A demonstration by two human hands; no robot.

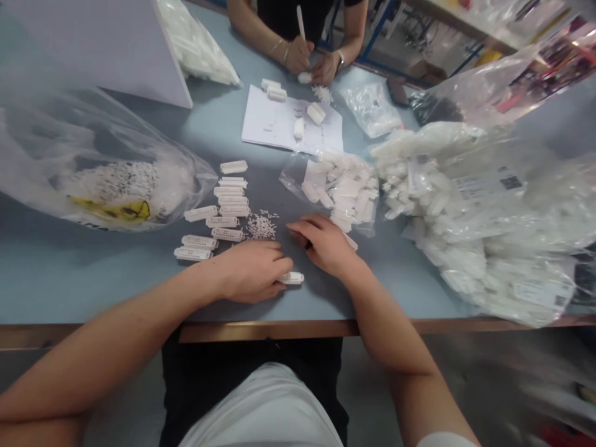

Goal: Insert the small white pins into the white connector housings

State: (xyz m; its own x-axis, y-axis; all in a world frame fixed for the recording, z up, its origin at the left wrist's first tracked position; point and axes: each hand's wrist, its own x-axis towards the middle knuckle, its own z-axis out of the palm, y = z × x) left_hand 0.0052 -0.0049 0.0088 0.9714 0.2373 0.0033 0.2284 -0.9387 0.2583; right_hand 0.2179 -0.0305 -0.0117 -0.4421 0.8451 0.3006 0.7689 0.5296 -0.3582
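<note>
My left hand (pixel 256 270) is closed around a white plastic strip-shaped housing (pixel 293 278), whose right end sticks out past the fingers near the table's front edge. To the right, my right hand (pixel 323 242) rests low over the table with its fingers bent together; whatever they may hold is hidden or too small to make out. Between and beyond both hands lies a heap of tiny white pieces (pixel 261 225). Left of that heap, several similar white housings (pixel 226 234) lie in a loose column. An open clear bag of white housings (pixel 349 189) lies just beyond my right hand.
A large clear bag of small printed pieces (pixel 116 186) stands at left. Full bags of white parts (pixel 484 186) crowd the right side. Across the table, a co-worker's hands (pixel 298 56) hold a white pen and a white part beside a printed sheet (pixel 274 130).
</note>
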